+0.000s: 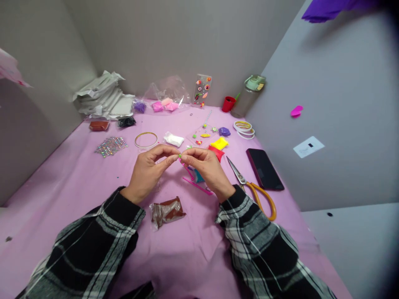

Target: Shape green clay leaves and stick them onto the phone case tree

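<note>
Plaid sleeves (106, 236) cross the lower frame; at centre, my left hand (149, 168) and right hand (207, 168) pinch a tiny green bit (180, 155), apparently shaping it; next calls for light, even pressure.

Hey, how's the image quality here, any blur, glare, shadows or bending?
Head view: wide-angle stretch, with the right edge fading into blurred black; soft shadow on the right wall below the purple sheet; pale glints on the brown packet; the green bit between left hand and right hand too small and soft for detail.
</note>
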The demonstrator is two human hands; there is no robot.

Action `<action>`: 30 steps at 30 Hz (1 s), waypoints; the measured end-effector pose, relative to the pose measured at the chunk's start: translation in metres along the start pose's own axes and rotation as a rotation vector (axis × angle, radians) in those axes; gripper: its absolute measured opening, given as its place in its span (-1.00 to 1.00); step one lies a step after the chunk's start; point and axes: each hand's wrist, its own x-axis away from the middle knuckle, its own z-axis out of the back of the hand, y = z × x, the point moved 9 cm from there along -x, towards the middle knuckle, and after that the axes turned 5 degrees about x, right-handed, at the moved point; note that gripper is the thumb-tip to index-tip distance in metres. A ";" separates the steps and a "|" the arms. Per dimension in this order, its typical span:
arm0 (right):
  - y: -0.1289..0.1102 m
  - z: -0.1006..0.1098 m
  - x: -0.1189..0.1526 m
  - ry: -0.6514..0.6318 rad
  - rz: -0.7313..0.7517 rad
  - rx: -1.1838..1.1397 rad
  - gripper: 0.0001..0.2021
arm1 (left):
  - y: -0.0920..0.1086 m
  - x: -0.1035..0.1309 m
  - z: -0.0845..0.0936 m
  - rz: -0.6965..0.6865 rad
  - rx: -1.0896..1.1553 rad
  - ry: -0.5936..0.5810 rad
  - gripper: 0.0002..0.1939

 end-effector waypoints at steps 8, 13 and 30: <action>0.006 0.001 -0.002 -0.008 -0.004 -0.015 -0.86 | 0.027 0.008 -0.009 -0.372 -0.344 -0.020 -0.87; 0.007 0.000 -0.001 -0.019 -0.003 0.015 -0.84 | 0.028 0.009 -0.013 -0.399 -0.395 -0.030 -0.90; 0.007 0.001 -0.003 0.011 0.008 -0.070 -0.84 | 0.000 0.001 0.003 -0.018 0.042 0.056 -0.56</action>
